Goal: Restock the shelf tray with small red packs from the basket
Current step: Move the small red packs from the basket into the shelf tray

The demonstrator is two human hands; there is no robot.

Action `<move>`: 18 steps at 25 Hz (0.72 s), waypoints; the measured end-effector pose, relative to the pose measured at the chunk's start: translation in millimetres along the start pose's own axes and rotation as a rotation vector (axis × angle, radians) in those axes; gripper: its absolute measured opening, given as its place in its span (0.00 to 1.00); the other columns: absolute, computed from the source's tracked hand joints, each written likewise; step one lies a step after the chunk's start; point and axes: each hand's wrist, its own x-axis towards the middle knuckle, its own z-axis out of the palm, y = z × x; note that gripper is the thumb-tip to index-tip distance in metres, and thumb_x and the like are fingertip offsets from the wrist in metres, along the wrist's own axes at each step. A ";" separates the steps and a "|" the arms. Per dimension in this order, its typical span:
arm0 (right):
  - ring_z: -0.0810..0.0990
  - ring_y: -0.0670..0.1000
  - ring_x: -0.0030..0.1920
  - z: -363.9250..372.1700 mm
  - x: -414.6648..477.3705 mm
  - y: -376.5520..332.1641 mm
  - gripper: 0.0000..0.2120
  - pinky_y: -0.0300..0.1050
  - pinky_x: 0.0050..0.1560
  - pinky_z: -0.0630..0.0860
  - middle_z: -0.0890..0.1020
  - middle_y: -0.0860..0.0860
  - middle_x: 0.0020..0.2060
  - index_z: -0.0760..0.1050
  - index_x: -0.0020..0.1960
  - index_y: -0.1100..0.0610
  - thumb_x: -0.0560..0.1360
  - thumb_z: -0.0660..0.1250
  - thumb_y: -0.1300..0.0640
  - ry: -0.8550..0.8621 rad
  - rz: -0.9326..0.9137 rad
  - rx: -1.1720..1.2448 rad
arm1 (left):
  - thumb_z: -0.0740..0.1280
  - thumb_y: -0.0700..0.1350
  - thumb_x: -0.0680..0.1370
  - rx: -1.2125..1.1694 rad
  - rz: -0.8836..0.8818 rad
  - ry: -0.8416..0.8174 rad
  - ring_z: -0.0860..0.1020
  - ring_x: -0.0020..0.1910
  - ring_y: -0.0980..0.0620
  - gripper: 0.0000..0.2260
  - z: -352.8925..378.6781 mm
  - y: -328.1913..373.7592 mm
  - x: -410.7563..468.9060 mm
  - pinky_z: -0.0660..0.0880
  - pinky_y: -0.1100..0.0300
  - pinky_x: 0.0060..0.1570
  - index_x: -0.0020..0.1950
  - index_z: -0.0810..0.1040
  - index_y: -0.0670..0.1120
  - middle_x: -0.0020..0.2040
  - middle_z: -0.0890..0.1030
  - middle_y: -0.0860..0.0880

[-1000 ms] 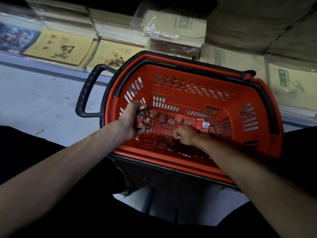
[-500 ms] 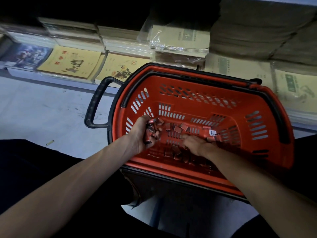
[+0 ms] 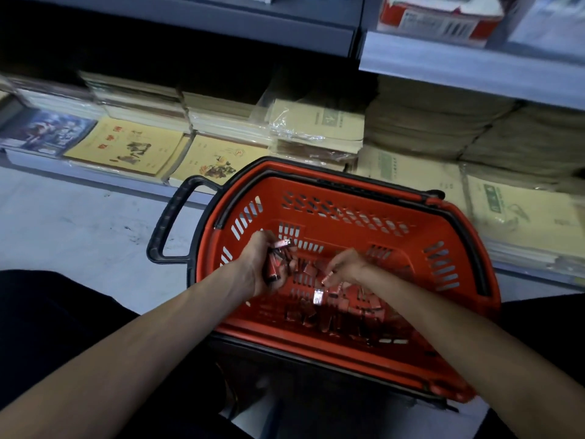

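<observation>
Both bare forearms are seen extended from the lower edge of the view over the near wall of the basket [image 3: 316,345], which is set on the floor [image 3: 79,232] before the shelving. The loose small red packs [image 3: 340,307] are found heaped on the basket floor, nearest the person's side, with long axes lying in no common direction. This heap is placed directly beneath and slightly nearer than the right hand [image 3: 348,264], which is judged the closer hand for the next pick; only a short downward reach is required. The right hand is held palm down, wrist raised, and its fingers [image 3: 336,268] are drawn together on what appears to be a single pack [image 3: 328,276]; blur prevents certainty. The left hand [image 3: 258,267] is held just beside it, thumb side uppermost, its fingers curled round a gathered bundle [image 3: 278,264] of packs, several ends protruding. Gathering is judged in progress. Beyond the basket, stacked notebooks [image 3: 126,147] are noted on the lower shelf, and a boxed item [image 3: 437,14] on the upper shelf [image 3: 443,68]. No shelf tray can be identified.
</observation>
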 end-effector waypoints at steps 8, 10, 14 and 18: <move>0.78 0.37 0.40 -109.7 -129.0 -95.8 0.11 0.31 0.40 0.71 0.83 0.40 0.38 0.84 0.41 0.49 0.64 0.84 0.56 0.354 -0.533 0.000 | 0.59 0.44 0.79 -0.217 0.083 -0.125 0.78 0.37 0.48 0.11 34.6 15.0 -22.4 0.83 0.55 0.32 0.45 0.78 0.40 0.35 0.79 0.42; 0.79 0.37 0.41 -112.7 -156.7 -105.3 0.10 0.30 0.39 0.71 0.83 0.40 0.37 0.84 0.41 0.47 0.65 0.84 0.54 0.425 -0.635 0.037 | 0.58 0.40 0.79 -0.261 0.098 -0.199 0.79 0.34 0.47 0.09 43.6 15.5 -30.9 0.84 0.53 0.34 0.46 0.77 0.40 0.33 0.80 0.41; 0.81 0.39 0.43 -93.9 -165.2 -116.8 0.10 0.36 0.43 0.73 0.84 0.41 0.39 0.84 0.44 0.48 0.66 0.82 0.57 0.420 -0.794 0.058 | 0.56 0.41 0.81 -0.308 0.172 -0.292 0.82 0.35 0.46 0.12 65.4 12.6 -44.0 0.84 0.49 0.35 0.47 0.78 0.40 0.35 0.83 0.41; 0.80 0.42 0.47 -92.6 -148.0 -123.8 0.10 0.47 0.47 0.79 0.82 0.43 0.44 0.82 0.46 0.47 0.69 0.79 0.58 0.439 -0.857 -0.003 | 0.58 0.46 0.82 -0.380 0.197 -0.279 0.85 0.36 0.47 0.17 77.7 16.6 -38.8 0.84 0.51 0.36 0.45 0.83 0.41 0.40 0.86 0.43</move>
